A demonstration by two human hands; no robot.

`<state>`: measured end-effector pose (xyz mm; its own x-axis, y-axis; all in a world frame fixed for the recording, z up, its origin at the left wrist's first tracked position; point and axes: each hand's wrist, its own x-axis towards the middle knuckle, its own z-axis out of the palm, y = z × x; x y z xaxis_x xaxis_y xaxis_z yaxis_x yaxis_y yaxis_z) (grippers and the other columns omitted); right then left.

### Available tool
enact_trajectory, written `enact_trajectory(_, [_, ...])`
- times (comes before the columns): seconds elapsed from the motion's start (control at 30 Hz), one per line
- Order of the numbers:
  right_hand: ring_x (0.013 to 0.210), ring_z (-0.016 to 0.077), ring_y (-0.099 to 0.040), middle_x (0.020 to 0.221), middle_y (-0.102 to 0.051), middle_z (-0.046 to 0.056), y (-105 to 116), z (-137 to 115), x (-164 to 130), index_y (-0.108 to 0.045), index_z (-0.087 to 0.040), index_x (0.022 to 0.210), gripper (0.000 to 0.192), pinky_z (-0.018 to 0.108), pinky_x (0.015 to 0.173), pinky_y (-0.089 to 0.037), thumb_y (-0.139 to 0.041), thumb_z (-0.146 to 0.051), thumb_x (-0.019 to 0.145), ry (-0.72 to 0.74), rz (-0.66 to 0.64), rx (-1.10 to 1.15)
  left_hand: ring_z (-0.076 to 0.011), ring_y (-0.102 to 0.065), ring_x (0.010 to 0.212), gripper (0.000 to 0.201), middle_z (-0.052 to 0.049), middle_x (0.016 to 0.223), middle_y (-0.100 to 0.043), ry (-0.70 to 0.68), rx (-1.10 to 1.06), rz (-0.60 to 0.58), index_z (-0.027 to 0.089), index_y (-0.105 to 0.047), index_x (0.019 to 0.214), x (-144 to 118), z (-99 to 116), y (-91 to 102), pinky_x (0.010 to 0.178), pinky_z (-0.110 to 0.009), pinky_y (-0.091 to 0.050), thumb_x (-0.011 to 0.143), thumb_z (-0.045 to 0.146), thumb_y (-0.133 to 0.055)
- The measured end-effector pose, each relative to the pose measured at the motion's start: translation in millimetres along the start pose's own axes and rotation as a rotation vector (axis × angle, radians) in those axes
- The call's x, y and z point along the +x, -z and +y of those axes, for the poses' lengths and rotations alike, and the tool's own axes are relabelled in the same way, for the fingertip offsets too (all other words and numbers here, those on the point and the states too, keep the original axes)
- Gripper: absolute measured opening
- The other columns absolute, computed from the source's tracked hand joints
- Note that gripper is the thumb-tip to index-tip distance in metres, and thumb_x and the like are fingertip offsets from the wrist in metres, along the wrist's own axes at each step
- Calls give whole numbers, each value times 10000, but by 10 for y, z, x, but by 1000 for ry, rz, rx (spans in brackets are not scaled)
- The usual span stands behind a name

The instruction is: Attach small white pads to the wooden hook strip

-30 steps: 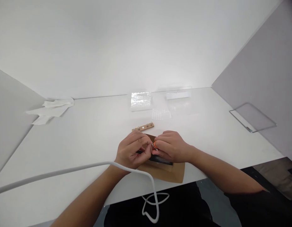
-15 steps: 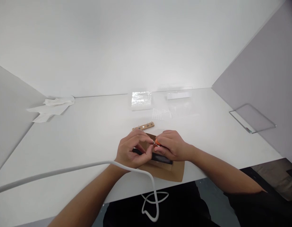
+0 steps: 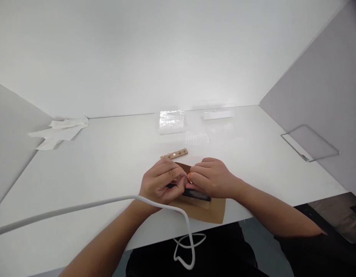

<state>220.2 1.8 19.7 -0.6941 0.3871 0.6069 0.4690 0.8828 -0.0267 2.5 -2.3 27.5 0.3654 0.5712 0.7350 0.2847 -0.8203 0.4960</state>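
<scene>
I see a big white table [image 3: 108, 161] with lots of bare room left and right. A brown card sheet [image 3: 212, 211] lies at the near edge. On it, my left hand [image 3: 159, 184] and right hand [image 3: 211, 179] pinch a tiny orange piece [image 3: 189, 177] together, over a black bar [image 3: 197, 195].

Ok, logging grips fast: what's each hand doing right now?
Left hand: fingers pinched shut on a small part, too small to identify.
Right hand: closed on a small orange item.
</scene>
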Motion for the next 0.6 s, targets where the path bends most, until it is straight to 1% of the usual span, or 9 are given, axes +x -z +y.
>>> enact_trajectory(0.13, [589, 113, -427, 658, -541, -45, -5, 1, -7, -528, -200, 760, 362, 278, 602, -294, -535, -331, 1098, 5, -22, 5, -148, -616, 698, 189, -2, 732, -677, 12, -2, -20, 218, -683, 856, 4, -1, 17, 673, -296, -561, 855, 34, -640])
enact_trajectory(0.23, [582, 115, -418, 655, -542, -46, -33, 2, -20, -521, -205, 758, 379, 276, 600, -299, -504, -349, 1109, -3, -27, 49, -145, -601, 690, 187, 0, 720, -664, 29, -13, -28, 217, -666, 806, 6, 1, 25, 685, -299, -569, 848, 40, -628])
enact_trajectory(0.37, [575, 118, -434, 660, -570, -41, -57, 18, -29, -516, -210, 773, 383, 269, 602, -334, -451, -353, 1122, -46, -36, 148, -144, -589, 668, 182, -1, 683, -647, 106, -92, -42, 208, -670, 789, 5, 9, 27, 674, -307, -566, 833, 38, -624])
enact_trajectory(0.47, [594, 123, -496, 693, -620, -27, -51, 45, -29, -557, -207, 854, 345, 263, 629, -381, -410, -351, 1131, -94, -50, 229, -138, -580, 644, 172, -4, 664, -639, 199, -174, -61, 199, -660, 735, -7, 30, 25, 592, -272, -538, 817, 50, -637])
enact_trajectory(0.6, [637, 133, -579, 762, -684, 4, -65, 82, -56, -578, -208, 943, 330, 266, 677, -447, -370, -372, 1140, -155, -67, 358, -120, -583, 605, 150, -23, 707, -665, 365, -279, -112, 187, -683, 721, -32, 73, 26, 399, -184, -422, 836, 97, -650])
